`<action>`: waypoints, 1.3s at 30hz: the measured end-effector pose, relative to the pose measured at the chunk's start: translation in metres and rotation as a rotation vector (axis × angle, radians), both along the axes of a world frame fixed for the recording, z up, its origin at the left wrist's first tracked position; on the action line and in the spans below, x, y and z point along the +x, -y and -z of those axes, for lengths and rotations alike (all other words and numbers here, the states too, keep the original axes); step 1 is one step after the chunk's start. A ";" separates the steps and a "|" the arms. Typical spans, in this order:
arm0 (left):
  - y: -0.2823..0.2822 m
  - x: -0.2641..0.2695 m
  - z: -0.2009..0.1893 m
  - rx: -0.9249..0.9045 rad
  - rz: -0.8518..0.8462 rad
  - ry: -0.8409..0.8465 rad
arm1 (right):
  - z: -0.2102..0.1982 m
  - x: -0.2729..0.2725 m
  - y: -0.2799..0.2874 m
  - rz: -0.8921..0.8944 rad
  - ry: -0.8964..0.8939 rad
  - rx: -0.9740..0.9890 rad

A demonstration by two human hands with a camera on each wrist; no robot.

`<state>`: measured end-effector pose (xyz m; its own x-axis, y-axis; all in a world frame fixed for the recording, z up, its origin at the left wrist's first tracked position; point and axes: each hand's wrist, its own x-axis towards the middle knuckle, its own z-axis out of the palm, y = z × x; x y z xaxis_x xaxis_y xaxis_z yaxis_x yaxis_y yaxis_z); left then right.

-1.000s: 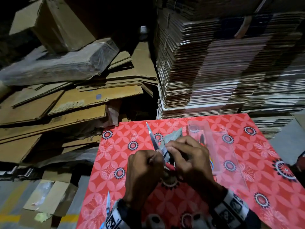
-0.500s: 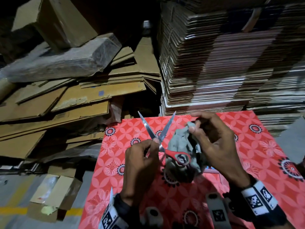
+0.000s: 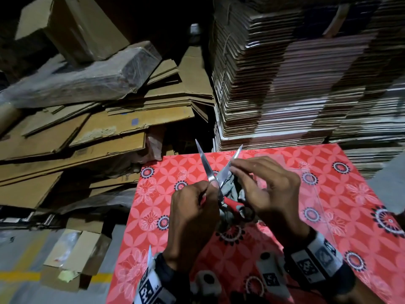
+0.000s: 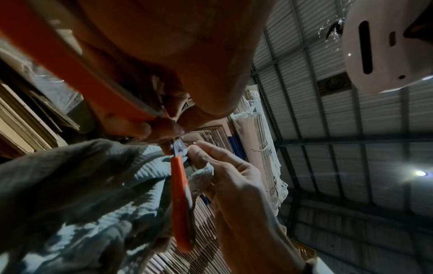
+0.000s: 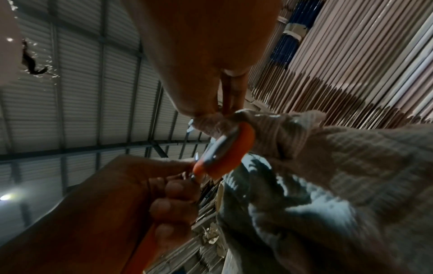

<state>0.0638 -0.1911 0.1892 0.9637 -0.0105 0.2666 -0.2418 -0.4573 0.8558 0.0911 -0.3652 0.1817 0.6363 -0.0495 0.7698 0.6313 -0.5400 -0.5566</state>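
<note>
Scissors (image 3: pixel 207 165) with red handles (image 3: pixel 231 204) are held above the red table, their blades spread in a V and pointing away from me. My left hand (image 3: pixel 192 207) grips one handle (image 5: pixel 229 152) from the left. My right hand (image 3: pixel 269 187) holds a crumpled grey cloth (image 3: pixel 231 186) and pinches the right blade near its middle. From the left wrist view the cloth (image 4: pixel 82 185) bunches under the other red handle (image 4: pixel 180 194), with the right hand's fingers (image 4: pixel 211 153) at the blade. The cloth (image 5: pixel 328 166) fills the right wrist view.
The table wears a red flower-patterned cover (image 3: pixel 341 194); a clear plastic sleeve (image 3: pixel 306 172) lies on it at the right. A tall stack of flattened cartons (image 3: pixel 285 84) rises behind. Loose cardboard sheets (image 3: pixel 87 132) and a wrapped bundle (image 3: pixel 76 80) pile up at left.
The scissors went from shut to spread open. My right hand, which had lifted with the cloth, has come down and now pinches the right blade. The left hand stays on the handle.
</note>
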 end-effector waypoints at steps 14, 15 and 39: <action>0.003 -0.004 0.005 0.071 -0.047 0.116 | 0.009 -0.018 -0.021 -0.020 -0.002 -0.125; 0.002 -0.004 0.005 0.073 -0.037 0.122 | 0.010 -0.019 -0.020 -0.056 -0.008 -0.130; 0.005 -0.010 0.018 0.127 -0.022 0.212 | -0.011 0.008 0.014 0.032 -0.165 0.070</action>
<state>0.0538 -0.1957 0.1710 0.8866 -0.0367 0.4611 -0.3990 -0.5650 0.7222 0.0989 -0.3792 0.1926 0.7509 -0.1221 0.6491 0.5112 -0.5147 -0.6883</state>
